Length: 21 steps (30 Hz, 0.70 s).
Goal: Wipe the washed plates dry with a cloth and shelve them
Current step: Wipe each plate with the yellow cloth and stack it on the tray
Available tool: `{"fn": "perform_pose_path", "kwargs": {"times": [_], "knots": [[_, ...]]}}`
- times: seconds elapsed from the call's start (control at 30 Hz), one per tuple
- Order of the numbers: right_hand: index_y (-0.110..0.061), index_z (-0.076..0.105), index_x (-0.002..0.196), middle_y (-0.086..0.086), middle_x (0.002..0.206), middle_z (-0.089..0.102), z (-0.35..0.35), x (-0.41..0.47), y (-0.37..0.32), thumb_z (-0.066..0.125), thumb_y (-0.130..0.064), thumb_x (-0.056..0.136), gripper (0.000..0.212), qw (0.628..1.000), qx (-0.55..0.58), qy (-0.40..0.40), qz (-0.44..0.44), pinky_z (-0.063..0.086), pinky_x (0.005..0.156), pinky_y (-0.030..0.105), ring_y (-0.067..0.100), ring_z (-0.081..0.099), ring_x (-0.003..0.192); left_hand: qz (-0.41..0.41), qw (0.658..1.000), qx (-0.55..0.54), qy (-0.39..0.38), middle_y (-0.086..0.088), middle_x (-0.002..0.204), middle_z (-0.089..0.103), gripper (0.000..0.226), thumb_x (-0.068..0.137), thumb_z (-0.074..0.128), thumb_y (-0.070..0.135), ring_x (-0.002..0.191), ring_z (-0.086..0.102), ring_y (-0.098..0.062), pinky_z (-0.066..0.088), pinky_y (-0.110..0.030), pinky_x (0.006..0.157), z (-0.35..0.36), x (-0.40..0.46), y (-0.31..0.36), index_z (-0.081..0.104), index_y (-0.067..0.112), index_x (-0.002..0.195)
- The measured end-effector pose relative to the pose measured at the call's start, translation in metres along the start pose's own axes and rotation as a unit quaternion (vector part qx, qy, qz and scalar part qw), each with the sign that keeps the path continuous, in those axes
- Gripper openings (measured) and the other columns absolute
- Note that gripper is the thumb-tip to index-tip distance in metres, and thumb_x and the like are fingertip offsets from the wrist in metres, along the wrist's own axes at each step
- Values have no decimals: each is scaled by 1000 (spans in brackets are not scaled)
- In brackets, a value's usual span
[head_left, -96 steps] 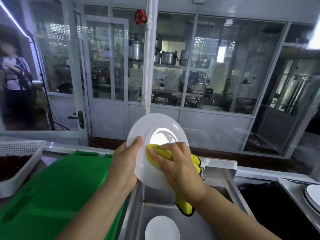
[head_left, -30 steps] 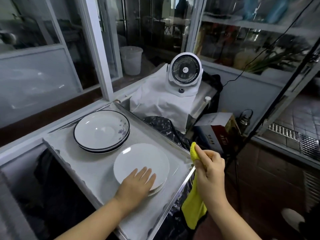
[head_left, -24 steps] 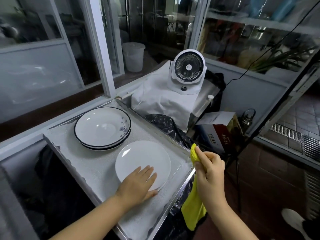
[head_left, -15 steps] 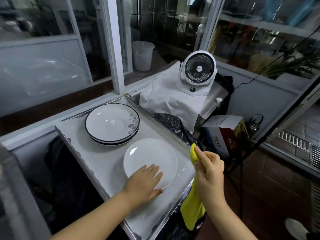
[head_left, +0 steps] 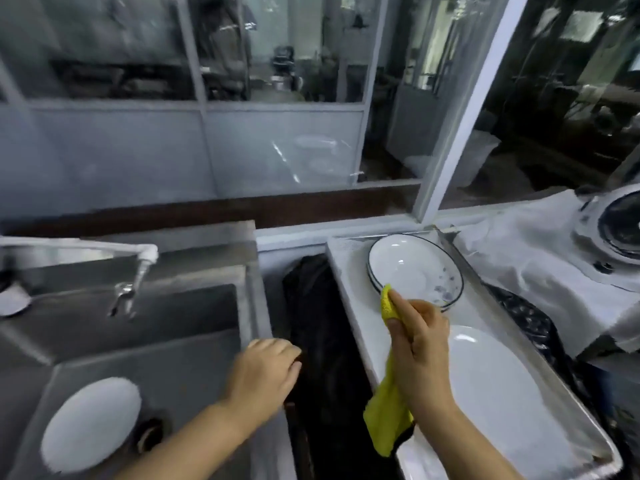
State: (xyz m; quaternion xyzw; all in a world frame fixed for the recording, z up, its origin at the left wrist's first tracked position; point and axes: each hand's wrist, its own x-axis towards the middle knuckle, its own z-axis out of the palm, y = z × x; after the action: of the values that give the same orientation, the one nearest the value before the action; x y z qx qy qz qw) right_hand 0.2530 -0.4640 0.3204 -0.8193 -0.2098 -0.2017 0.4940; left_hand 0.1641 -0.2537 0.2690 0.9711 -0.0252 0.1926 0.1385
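Plates sit in two places: a plain white plate point(head_left: 491, 393) lies flat on the tray-like metal surface point(head_left: 349, 306) at right, near a stack of dark-rimmed plates point(head_left: 415, 268) farther back, and another white plate point(head_left: 91, 419) lies in the steel sink point(head_left: 194, 358) at left. Right hand point(head_left: 420, 355) has its grip clamped on the yellow cloth point(head_left: 388, 424), which hangs down over the surface's edge. Left hand point(head_left: 265, 370) hovers above the sink's right rim, fingers loosely curled, holding nothing. A tap point(head_left: 138, 265) reaches over the sink
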Motion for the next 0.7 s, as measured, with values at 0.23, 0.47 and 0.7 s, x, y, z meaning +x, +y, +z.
{"fn": "perform_pose_path", "kwargs": {"times": [0.23, 0.47, 0.7], "knots": [[-29, 58, 129, -9, 106, 50, 166, -24, -100, 60, -6, 90, 45, 983, 66, -158, -72, 25, 90, 4, 14, 38, 97, -268, 958, 98, -18, 12, 74, 71, 17, 60, 81, 27, 58, 66, -10, 47, -19, 44, -81, -118, -141, 75, 25, 76], [-34, 57, 128, -7, 101, 49, 328, -82, -159, 61, -20, 92, 39, 956, 96, -258, -105, 33, 85, 16, 13, 41, 95, -494, 866, 47, -64, 4, 124, 64, 34, 91, 53, 28, 108, 62, -20, 48, -28, 85, -97, -232, -273, 60, 22, 124], [-23, 60, 128, -5, 103, 49, 441, -145, -167, 66, 0, 87, 48, 939, 53, -325, -101, 32, 85, 16, 12, 33, 93, -607, 785, -21, -125, 2, 87, 66, 17, 93, 50, 35, 83, 62, -18, 48, -29, 70, -67, -303, -370, 57, 22, 86]]}}
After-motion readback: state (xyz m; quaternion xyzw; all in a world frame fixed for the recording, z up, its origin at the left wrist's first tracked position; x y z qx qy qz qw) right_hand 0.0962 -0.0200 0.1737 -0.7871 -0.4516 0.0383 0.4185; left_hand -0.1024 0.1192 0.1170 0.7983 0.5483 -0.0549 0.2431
